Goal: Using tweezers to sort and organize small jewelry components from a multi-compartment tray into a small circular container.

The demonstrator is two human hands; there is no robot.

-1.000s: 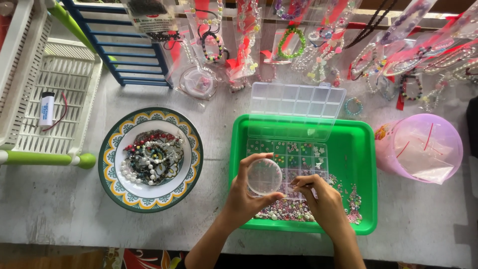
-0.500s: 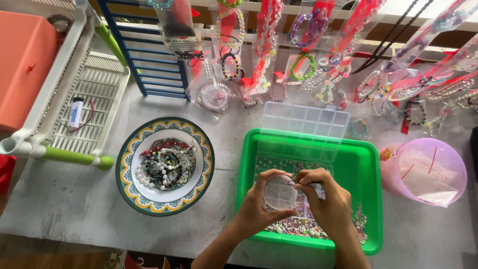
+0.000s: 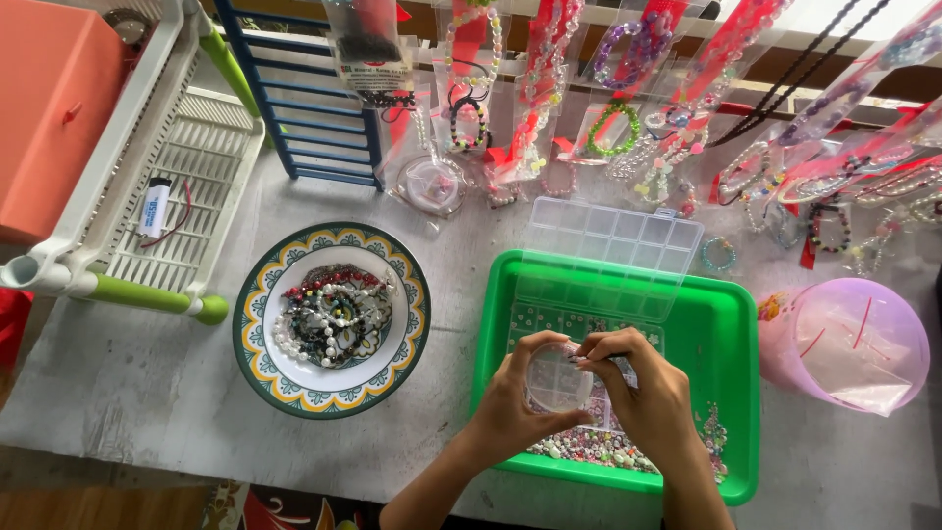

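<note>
Above the green tray of beads, the left hand curls closed around a small clear round container, while the right hand pinches its fingertips at the container's rim.

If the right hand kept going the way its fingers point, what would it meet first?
The right hand points up-left, fingertips already at the rim of the small clear container held by the left hand. It would likely meet that first; depth is uncertain.

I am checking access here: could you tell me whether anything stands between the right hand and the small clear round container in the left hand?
Nothing visible does. The left hand holds the clear round container above the green tray, and the right hand already has its fingertips at the rim.
</note>
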